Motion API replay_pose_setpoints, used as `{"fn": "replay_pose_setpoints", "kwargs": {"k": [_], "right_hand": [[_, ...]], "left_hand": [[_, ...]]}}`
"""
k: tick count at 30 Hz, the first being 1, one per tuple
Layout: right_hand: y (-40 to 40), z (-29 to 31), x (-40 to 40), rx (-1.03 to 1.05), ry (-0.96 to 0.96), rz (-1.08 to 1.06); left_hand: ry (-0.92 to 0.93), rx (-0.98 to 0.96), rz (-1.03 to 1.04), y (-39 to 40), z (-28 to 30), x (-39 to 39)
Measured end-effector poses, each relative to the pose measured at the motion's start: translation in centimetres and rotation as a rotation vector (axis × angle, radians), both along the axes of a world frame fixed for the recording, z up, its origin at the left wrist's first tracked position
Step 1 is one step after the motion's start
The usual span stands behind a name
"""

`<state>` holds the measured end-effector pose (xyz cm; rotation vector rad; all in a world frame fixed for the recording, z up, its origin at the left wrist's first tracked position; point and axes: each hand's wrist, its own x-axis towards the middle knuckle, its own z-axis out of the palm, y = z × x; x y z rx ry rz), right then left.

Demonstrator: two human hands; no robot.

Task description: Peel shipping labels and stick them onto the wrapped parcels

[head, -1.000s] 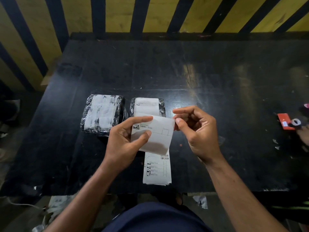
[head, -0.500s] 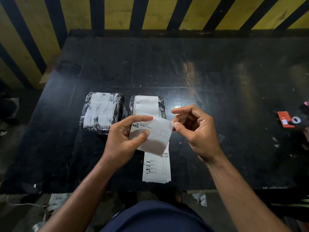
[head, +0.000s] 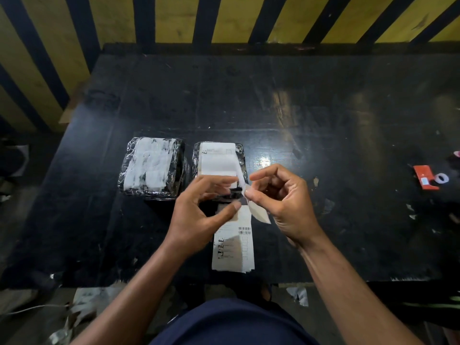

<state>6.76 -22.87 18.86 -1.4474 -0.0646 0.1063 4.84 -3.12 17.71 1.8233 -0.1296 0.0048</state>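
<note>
The right hand (head: 286,202) is raised above the desk (head: 311,108), with thumb and forefinger pinching the corner of a white label (head: 258,212) that hangs down and to the right from the fingertips. The left hand (head: 199,210) is level with it, just to the left; its fingers are curved and motion-blurred, and a blurred pale sheet lies between forefinger and thumb, so a grip there cannot be confirmed. Directly below both hands, a stack of printed labels (head: 234,247) lies flat near the front edge of the desk, barcode and text blocks facing up. Beyond the hands, two wrapped parcels stand side by side on the desk. The right parcel (head: 219,158) carries a white printed label on its top face and is partly covered by the hands. The left parcel (head: 151,166) shows a white inner face under clear film. Far to the right, a red card (head: 424,176) lies on the desk, with a small white ring (head: 441,178) touching its right edge. A yellow-and-black striped wall (head: 224,18) stands behind the desk.
</note>
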Motion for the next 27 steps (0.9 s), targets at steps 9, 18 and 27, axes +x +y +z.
{"fn": "replay_pose_setpoints", "kwargs": {"k": [9,18,27], "right_hand": [[0.6,-0.9,-0.1,0.011,0.117,-0.007],[1.0,-1.9,-0.2,0.0,0.164,-0.123],[3.5,-3.6,-1.0,0.167,0.299,-0.29]], "left_hand": [[0.137,-0.266,0.059,-1.3,-0.3,-0.5],[0.112,-0.295,0.219,-1.6,-1.6,-0.4],[0.11,-0.26,0.33,-2.7,-2.8,-1.1]]}}
